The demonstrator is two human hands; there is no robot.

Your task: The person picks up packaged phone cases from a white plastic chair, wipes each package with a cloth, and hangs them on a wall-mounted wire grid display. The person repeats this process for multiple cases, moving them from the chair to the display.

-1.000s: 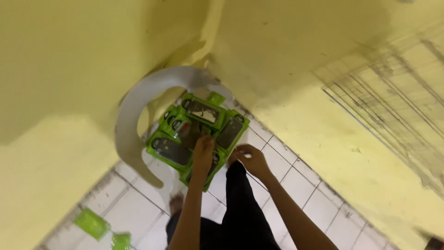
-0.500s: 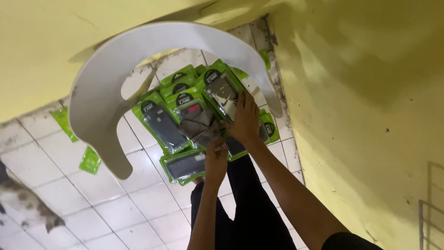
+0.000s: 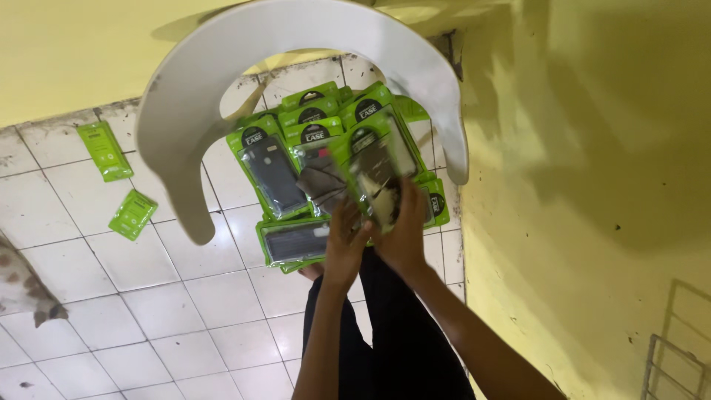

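Note:
A heap of green phone case packages (image 3: 296,141) lies on the white tiled floor (image 3: 185,311) by the yellow wall. My right hand (image 3: 406,233) grips one package with a clear front and a dark patterned case (image 3: 378,167), lifted over the heap. My left hand (image 3: 344,244) is just beside it. Its fingers curl on the lower edge of a neighbouring package with a grey case (image 3: 320,181). A flat package with a black case (image 3: 292,241) lies under my left hand.
A white curved plastic piece (image 3: 192,111), horseshoe shaped, arches over the heap. Two loose green packages (image 3: 104,148) (image 3: 133,213) lie on the tiles to the left. My dark trouser legs (image 3: 385,341) are below the hands. A wire rack (image 3: 678,363) leans at the lower right.
The view has swung closer to the heap. My right hand has lifted one package off the pile and my left hand has moved up beside it.

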